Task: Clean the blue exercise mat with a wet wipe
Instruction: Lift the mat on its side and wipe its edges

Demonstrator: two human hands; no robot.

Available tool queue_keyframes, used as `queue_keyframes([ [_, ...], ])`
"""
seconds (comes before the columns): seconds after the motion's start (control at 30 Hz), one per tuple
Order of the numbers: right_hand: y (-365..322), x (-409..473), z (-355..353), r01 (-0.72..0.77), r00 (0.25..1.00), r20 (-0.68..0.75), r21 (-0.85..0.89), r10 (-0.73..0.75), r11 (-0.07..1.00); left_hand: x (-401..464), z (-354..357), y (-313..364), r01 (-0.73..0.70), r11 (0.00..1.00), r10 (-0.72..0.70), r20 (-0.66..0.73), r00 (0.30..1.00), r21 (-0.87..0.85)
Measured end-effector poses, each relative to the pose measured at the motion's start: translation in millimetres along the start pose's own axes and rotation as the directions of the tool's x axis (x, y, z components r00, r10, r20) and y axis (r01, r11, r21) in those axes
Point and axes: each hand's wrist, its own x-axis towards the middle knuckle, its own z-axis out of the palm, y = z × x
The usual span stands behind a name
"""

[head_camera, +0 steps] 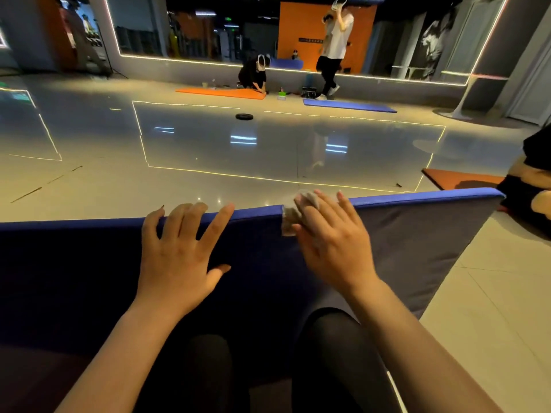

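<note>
Pressing against the far top edge of the mat, a crumpled white wet wipe (295, 213) is held under the fingers of the right hand (331, 242), whose grip is curled loosely over the cloth so that part of it is draped over the edge and part is bunched above the fingertips. The left hand (179, 251) is laid flat on the same surface just beside it, fingers spread and straight, their tips reaching the rim; nothing is held by it. Both hands are rested on the thick blue padded exercise mat (89, 263), which is propped up in front of the person's dark-clad knees (328, 338). Its long axis is run from left to right across the view, the right end rising slightly toward a corner, and its upper rim is turned away from the camera. Beyond the rim a glossy grey floor (208, 150) is seen. Farther off, a flat orange mat (220, 93) and a second flat blue mat (348, 105) are laid near a mirrored wall, with a small black disc (244, 116) on the floor between.
</note>
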Motion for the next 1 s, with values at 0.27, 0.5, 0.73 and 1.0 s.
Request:
queue_keyframes([
  [0.27,106,-28,-40,-0.334,0.940,0.009,-0.155,0.340,0.930,2,10,4,0.000,1.000,0.000,-0.029,1.000,0.004],
  [0.5,6,-7,1,-0.348,0.930,-0.127,-0.009,0.344,0.937,9,14,10,0.033,0.999,-0.033,-0.035,0.999,0.004],
  [0.73,-20,20,15,0.031,0.999,0.006,0.006,-0.031,0.999,13,16,3,0.016,0.999,-0.015,-0.033,0.999,0.036],
  [1.0,111,-24,-34,-0.222,0.973,0.022,-0.170,0.229,0.960,15,21,2,-0.003,0.998,-0.002,-0.080,0.997,-0.059],
])
